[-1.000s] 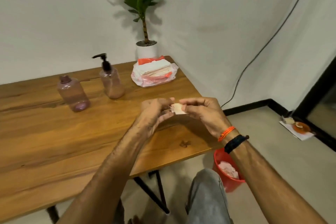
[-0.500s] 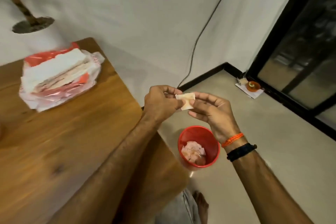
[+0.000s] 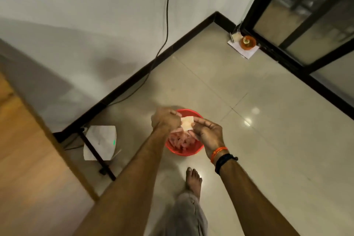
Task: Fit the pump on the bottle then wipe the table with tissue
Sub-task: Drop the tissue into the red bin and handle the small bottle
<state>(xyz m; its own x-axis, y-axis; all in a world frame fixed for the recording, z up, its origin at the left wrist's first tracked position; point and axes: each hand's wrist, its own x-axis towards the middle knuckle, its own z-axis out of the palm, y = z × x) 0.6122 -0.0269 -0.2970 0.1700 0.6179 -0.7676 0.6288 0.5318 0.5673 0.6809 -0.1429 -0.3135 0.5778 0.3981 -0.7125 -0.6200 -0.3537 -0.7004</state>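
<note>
Hands meet above a red bin on the floor, both arms stretched forward and down. The left hand is curled, knuckles up, pinching one edge of a small folded tissue; the right hand, palm turned inward, pinches the opposite edge with its fingertips. Pinkish crumpled tissues in the bin are largely hidden behind the hands. The wooden table is cut off at the left, blurred.
</note>
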